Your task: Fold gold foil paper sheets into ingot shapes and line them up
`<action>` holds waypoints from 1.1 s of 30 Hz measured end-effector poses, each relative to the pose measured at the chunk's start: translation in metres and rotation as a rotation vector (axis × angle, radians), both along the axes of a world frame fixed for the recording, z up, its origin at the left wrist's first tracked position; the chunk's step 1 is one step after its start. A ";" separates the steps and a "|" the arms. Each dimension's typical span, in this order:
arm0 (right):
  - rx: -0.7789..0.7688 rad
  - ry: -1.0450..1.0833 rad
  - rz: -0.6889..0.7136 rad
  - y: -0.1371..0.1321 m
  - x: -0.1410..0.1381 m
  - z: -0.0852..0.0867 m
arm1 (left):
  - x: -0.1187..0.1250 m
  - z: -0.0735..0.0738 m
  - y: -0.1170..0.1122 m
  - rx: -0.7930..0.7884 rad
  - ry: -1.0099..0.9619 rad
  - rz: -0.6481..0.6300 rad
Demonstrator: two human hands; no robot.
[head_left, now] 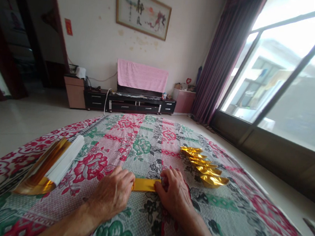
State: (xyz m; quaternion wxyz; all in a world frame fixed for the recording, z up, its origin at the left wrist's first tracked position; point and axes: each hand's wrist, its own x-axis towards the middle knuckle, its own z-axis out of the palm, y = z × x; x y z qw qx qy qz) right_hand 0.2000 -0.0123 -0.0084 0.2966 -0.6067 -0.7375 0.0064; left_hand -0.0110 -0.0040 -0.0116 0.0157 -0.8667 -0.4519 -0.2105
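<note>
A folded strip of gold paper [145, 185] lies crosswise on the flowered cloth, between my two hands. My left hand [116, 188] is closed on its left end, fingers curled over the edge. At the other end, my right hand [174, 191] pinches the strip between thumb and bent fingers. To the right stands a row of several folded gold paper ingots [214, 181], apart from my hand. Off to the left rests a stack of gold foil paper sheets [47, 166] with white backs, partly curled.
The flowered cloth [141, 161] covers the round surface before me. Beyond it is a low black TV cabinet [134, 106], with a pink towel [142, 75] draped over the screen. A purple curtain [223, 53] and a large window [291, 79] are at the right.
</note>
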 end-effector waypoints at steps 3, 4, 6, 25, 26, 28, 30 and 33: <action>-0.004 -0.007 0.045 -0.002 -0.001 0.002 | 0.000 0.001 0.001 0.001 -0.004 0.003; -0.007 -0.010 0.068 -0.002 -0.001 0.002 | 0.000 0.001 0.001 0.003 -0.006 0.004; -0.012 -0.022 0.107 -0.003 -0.002 0.004 | 0.000 0.001 0.001 0.008 -0.010 0.011; -0.028 -0.056 0.125 -0.004 -0.003 0.005 | -0.005 0.005 -0.001 0.023 -0.067 0.057; -0.027 -0.056 0.124 -0.004 -0.003 0.006 | -0.006 0.004 0.000 0.027 -0.071 0.058; -0.023 -0.059 0.124 -0.005 -0.003 0.006 | -0.007 0.002 0.001 0.025 -0.077 0.064; -0.018 -0.061 0.123 -0.005 -0.003 0.006 | -0.007 0.002 0.002 0.020 -0.084 0.072; -0.017 -0.068 0.118 -0.005 -0.003 0.006 | -0.007 0.002 0.003 0.011 -0.090 0.071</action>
